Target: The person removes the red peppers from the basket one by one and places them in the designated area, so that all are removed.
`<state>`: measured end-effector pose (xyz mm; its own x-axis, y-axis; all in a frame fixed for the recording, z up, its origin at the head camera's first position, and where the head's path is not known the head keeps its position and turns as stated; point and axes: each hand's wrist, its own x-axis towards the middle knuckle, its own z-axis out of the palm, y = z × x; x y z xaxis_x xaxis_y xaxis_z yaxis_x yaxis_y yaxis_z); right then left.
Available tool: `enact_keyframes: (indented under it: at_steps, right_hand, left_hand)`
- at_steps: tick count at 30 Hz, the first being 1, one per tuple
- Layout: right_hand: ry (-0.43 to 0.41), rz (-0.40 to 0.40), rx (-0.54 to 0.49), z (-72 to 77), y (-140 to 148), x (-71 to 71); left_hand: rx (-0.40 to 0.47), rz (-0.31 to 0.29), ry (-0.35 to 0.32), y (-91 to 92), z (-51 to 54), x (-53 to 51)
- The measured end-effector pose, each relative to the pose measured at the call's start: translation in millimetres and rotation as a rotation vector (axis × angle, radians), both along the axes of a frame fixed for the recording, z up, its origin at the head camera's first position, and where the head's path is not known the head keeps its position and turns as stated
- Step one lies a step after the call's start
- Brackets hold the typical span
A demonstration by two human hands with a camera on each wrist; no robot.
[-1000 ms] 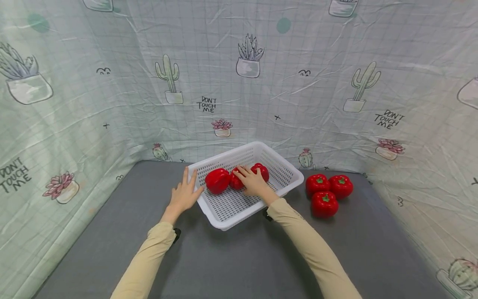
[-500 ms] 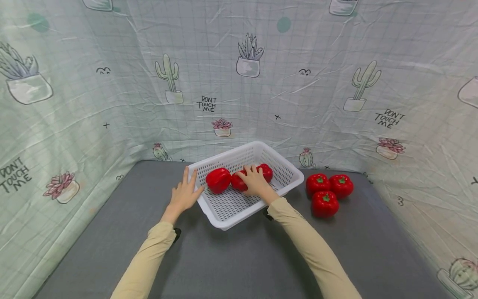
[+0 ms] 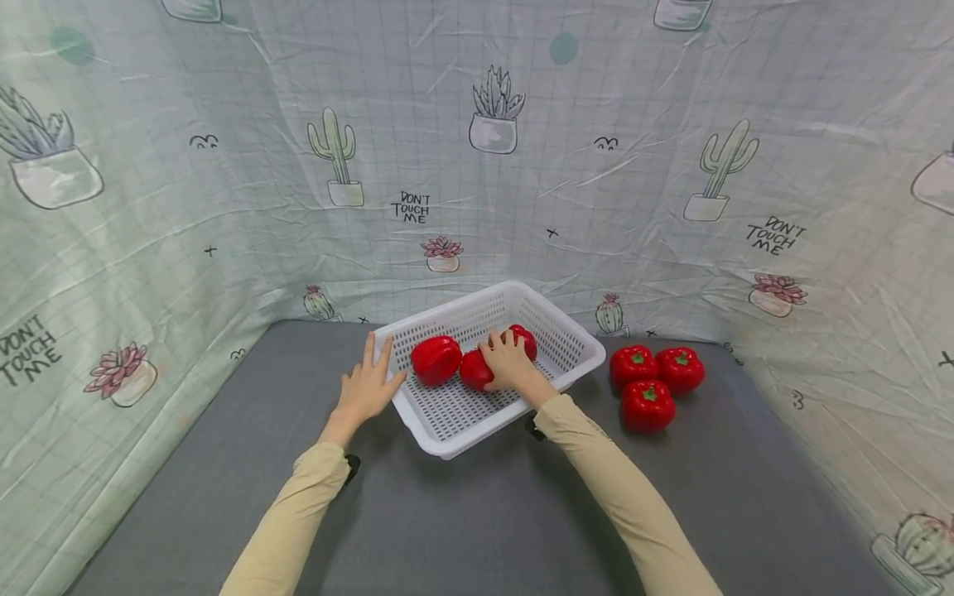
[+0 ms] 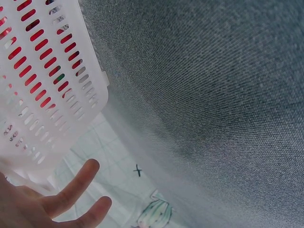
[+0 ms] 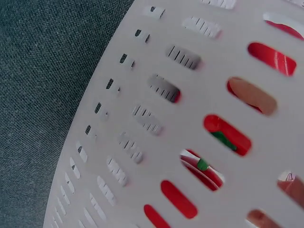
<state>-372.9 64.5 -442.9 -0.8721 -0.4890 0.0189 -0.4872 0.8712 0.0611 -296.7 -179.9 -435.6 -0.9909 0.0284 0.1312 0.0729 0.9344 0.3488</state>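
Note:
A white slotted plastic basket (image 3: 477, 436) sits at an angle on the grey table, holding three red bell peppers in a row. My left hand (image 3: 365, 389) rests against its left rim with fingers spread and straight; in the left wrist view two of that hand's fingers (image 4: 76, 185) show below the basket wall. Inside the basket, my right hand (image 3: 510, 366) grips the middle bell pepper (image 3: 474, 372) with thumb and index finger. Its other fingers partly cover the back pepper (image 3: 526, 341). The left pepper (image 3: 436, 361) lies on its side, untouched.
Three more red bell peppers (image 3: 648, 406) stand close together, green stems up, on the grey table (image 3: 477, 530) right of the basket. A cactus-print cloth (image 3: 477, 182) hangs along the back and both sides.
The middle pepper has shifted slightly nearer me, with my right hand moving slightly right over it. The back pepper moved right, then partly back left. My left hand has stayed put.

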Motion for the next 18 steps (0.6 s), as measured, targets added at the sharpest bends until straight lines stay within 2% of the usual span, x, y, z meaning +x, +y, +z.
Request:
enact_keyframes:
  at_steps: [4, 5, 11, 18]
  right_hand:
    - [-0.024, 0.010, -0.026, 1.4, 2, 3.3]
    - [-0.055, -0.007, -0.022, 10.9, 0, 12.0]
    - [-0.028, 0.008, 0.004, 17.7, 4, 23.4]
    - [-0.033, 0.040, -0.015, 19.5, 7, 26.2]
  left_hand:
    - [-0.005, 0.002, -0.002, 0.2, 1.0, 1.1]
    - [-0.006, 0.003, -0.001, 0.0, 1.1, 1.3]
    - [-0.005, 0.000, 0.004, -0.3, 1.0, 2.1]
    - [-0.006, 0.001, -0.005, 0.5, 1.3, 1.2]
